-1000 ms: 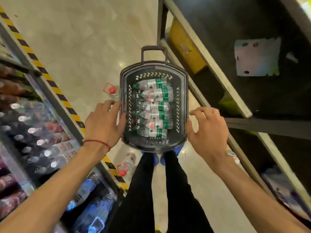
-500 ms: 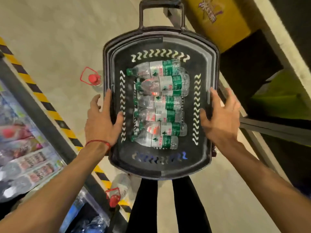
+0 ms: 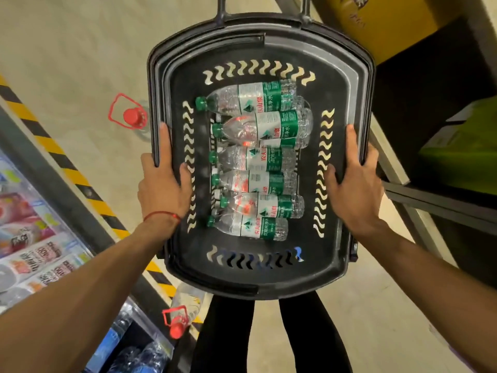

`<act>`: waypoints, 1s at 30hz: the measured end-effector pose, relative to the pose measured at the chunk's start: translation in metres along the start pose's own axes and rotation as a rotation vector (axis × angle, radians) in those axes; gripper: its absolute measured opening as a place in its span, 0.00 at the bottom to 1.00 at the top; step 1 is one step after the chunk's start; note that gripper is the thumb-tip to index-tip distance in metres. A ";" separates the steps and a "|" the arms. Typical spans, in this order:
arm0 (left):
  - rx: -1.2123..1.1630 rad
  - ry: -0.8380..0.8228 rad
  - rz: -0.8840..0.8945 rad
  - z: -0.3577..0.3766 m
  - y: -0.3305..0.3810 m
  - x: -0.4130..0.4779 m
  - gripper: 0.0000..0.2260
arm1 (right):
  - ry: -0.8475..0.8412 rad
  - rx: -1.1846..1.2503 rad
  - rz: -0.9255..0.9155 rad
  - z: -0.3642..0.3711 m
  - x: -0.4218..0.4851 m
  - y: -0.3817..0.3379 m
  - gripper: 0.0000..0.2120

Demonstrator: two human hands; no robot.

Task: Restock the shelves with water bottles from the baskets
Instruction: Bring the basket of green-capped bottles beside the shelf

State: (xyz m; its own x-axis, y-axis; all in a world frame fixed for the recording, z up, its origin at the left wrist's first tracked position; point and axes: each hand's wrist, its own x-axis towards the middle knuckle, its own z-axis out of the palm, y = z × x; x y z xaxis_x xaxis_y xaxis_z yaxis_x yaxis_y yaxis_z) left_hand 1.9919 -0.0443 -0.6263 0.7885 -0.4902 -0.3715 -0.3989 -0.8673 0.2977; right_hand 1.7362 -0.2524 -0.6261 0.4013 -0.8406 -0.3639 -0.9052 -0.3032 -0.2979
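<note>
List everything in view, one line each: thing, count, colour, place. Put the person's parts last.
Slotted plastic basket: one, dark grey, centre, held by both side rims.
Clear plastic water bottles: at least six, green caps and labels, lying sideways in the basket.
Large clear water jugs: two, red caps and handles, on the floor left of the basket.
Hazard stripe: one, yellow and black, along the left shelf base.
Drinks shelf: one, mixed colours, far left.
Metal shelving: one, dark, right.
Flat-sided box: one, yellow, top right.
String bracelet: one, red, left wrist.
Legs: two, black trousers, below the basket.
Left hand: grips the left rim.
Right hand: grips the right rim.
</note>
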 end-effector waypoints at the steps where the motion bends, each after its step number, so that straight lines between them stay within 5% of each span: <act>1: -0.007 0.010 -0.002 0.001 -0.001 0.001 0.35 | -0.003 0.003 0.010 0.000 0.000 0.000 0.39; 13: -0.058 0.037 0.043 0.003 -0.009 0.004 0.37 | -0.025 -0.033 0.094 0.000 0.004 -0.004 0.45; 20: -0.041 -0.152 0.126 -0.016 -0.017 0.014 0.47 | -0.078 0.040 0.076 -0.011 0.000 -0.007 0.46; 30: 0.041 -0.247 0.178 -0.082 0.015 -0.020 0.49 | -0.094 0.117 0.128 -0.060 -0.053 0.003 0.47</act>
State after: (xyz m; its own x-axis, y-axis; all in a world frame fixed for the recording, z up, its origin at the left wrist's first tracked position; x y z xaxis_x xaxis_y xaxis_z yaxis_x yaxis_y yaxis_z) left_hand 2.0082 -0.0402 -0.5426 0.5687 -0.6368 -0.5206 -0.5434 -0.7660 0.3434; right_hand 1.7039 -0.2361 -0.5546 0.2999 -0.8216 -0.4849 -0.9295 -0.1371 -0.3425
